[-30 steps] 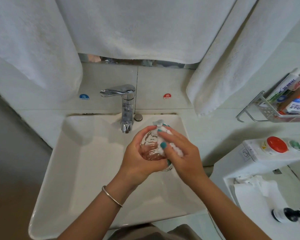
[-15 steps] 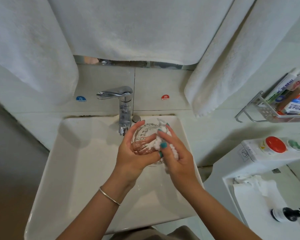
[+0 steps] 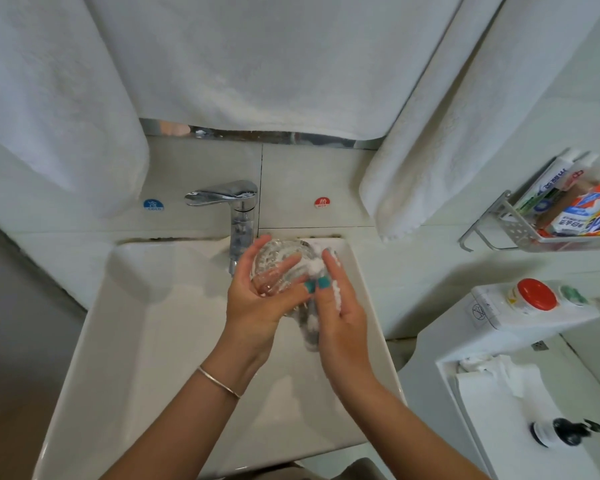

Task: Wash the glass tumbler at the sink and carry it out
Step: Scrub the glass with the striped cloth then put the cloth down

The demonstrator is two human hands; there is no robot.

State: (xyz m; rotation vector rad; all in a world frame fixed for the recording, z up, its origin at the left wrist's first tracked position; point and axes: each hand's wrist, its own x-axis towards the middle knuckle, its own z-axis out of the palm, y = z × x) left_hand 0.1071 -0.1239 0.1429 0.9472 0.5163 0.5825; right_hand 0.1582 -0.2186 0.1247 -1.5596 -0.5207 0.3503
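white towels hang above the sink [image 3: 125, 341], where near its back edge under the faucet [image 3: 238, 216] the left hand [image 3: 257, 299] cradles the glass tumbler [image 3: 278, 268] while the sudsy right hand [image 3: 336, 306] rubs its right side

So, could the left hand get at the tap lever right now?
Probably not without letting go: the left hand is cupped around the glass tumbler. The tap lever itself stands uncovered just above, with nothing between.

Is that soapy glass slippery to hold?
Probably. White foam coats the glass and the right hand, so it could slide. It looks breakable, and the left hand holds it over the hard sink.
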